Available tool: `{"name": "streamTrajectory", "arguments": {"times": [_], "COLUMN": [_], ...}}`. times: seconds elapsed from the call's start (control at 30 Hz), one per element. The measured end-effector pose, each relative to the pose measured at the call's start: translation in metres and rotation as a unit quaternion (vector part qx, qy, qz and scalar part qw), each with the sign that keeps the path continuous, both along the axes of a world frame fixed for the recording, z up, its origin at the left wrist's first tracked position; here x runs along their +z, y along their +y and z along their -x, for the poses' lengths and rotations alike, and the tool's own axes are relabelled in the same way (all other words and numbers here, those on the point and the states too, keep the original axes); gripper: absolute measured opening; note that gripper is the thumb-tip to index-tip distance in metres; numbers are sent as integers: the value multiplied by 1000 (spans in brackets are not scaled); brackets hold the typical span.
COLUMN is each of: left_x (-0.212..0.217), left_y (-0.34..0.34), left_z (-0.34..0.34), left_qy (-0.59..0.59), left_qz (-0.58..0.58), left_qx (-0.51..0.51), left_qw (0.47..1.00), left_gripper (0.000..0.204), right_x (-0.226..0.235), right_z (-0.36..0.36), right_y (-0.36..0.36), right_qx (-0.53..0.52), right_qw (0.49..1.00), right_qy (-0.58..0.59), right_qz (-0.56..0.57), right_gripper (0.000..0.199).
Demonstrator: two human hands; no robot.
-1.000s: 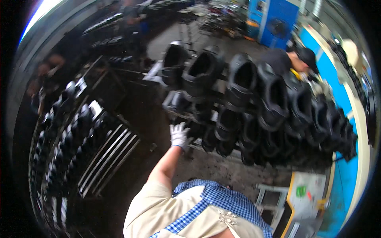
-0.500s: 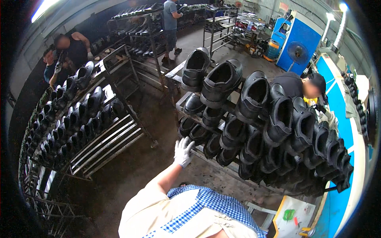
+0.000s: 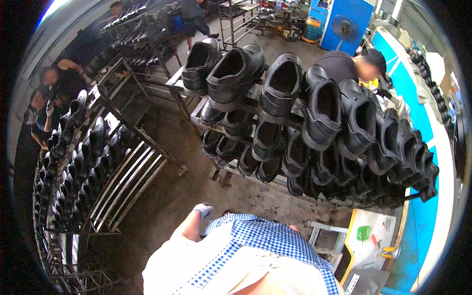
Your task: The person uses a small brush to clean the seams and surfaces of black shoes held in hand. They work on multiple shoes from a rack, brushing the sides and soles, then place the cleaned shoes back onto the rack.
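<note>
My left hand (image 3: 204, 210), in a pale glove, hangs low beside my blue-checked apron (image 3: 265, 233). Only part of the glove shows past my forearm, and its fingers cannot be made out. It is apart from the shoe rack (image 3: 195, 114) in front of me. Black shoes fill the rack's tiers in long rows, heels toward me; among the top ones is a black slip-on shoe (image 3: 282, 88). My right hand is out of sight; a small bit of skin shows at the apron's right edge, too little to tell which part of the arm it is.
At left stands another rack of black shoes (image 3: 93, 142) with bare lower bars. A co-worker in a dark cap (image 3: 372, 61) bends behind the near rack on the right. Lower right, a white-topped table (image 3: 371, 246) holds a green item and yellow-handled tool. A fan (image 3: 345, 28) stands behind.
My left hand has drawn back from the rack's lower tier toward my body. The view has shifted, so the racks sit further left and higher. The far walking person has moved left.
</note>
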State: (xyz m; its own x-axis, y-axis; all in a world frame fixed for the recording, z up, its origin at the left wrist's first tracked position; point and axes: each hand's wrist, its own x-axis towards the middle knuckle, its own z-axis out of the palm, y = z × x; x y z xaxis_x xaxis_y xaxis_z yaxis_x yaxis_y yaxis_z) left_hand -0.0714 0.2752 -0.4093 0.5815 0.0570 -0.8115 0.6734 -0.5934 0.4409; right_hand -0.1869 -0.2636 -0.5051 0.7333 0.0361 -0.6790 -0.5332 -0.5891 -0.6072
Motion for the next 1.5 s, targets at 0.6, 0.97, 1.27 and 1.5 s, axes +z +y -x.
{"name": "streamTrajectory", "arguments": {"times": [0.6, 0.97, 1.27, 1.5], "left_x": [317, 272, 258, 250], "left_y": [-341, -355, -360, -369], "left_z": [-64, -30, -12, -5], "left_qy": [-216, -238, -246, -271], "left_qz": [272, 319, 411, 418], "left_qx": [-595, -485, -415, -449], "left_qw": [725, 779, 774, 742], "left_gripper": [57, 38, 35, 38], "right_x": [116, 133, 137, 126], "right_z": [-122, -67, -31, -1], "right_y": [30, -44, -75, -73], "right_qx": [431, 302, 238, 188], "right_qw": [841, 905, 923, 943], "right_qy": [1, 105, 135, 131], "right_qz": [327, 282, 272, 241], "right_gripper": [30, 29, 29, 29]}}
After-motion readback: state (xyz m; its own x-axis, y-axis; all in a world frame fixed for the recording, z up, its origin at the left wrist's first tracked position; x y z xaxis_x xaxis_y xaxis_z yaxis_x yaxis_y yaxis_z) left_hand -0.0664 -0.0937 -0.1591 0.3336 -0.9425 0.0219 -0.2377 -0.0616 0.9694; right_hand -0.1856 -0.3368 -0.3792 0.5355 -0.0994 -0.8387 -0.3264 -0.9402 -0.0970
